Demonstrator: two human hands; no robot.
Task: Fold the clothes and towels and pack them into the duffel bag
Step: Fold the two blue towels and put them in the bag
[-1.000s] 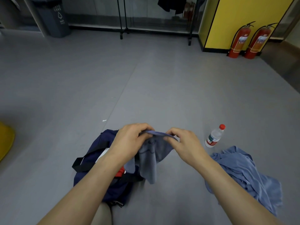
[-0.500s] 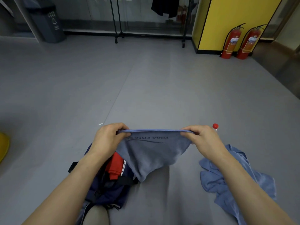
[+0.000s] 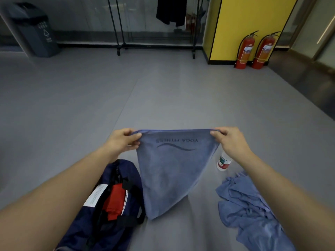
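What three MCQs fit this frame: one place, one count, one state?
1. Where is the water bottle? A. on a shelf B. on the floor, right of the blue towel C. on a chair
2. How many fire extinguishers? A. one B. two C. three
3. The blue towel is: A. folded small B. lying crumpled C. stretched between both hands
Key: B, it sits on the floor; B, two red ones stand by the yellow wall; C, left hand and right hand pinch its top corners.
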